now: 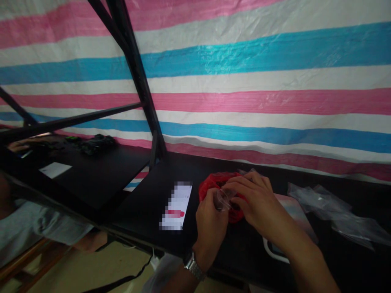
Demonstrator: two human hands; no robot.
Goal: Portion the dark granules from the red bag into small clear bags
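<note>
On the black tabletop [171,171], low and right of centre, both hands meet over a red bag [214,183]. The left hand [210,221] comes up from below with a metal watch [194,266] on its wrist, and its fingers [210,199] are curled in, pinching a small clear plastic piece [222,199] just in front of the bag. The right hand [253,195] reaches in from the right and lies partly over the bag; its fingers [236,188] are bent and closed on the same clear piece from the other side, so the two hands touch there. What the clear piece is cannot be told, as it is small and blurred. Just left of the hands a white slip [177,205] lies flat, its print blurred out. Right of the right forearm sits a pale flat object with a white rim [276,252], partly hidden by the arm, and further right clear plastic bags [332,211] lie crumpled on the tabletop. Behind everything hangs a tarp [259,81] striped pink, white and blue. A black metal frame [134,69] rises at the left, and beyond it a second black surface [91,175] carries a white card [55,169] and some dark items [97,143]. At the lower left edge, part of another person [36,228] in a light shirt shows.
</note>
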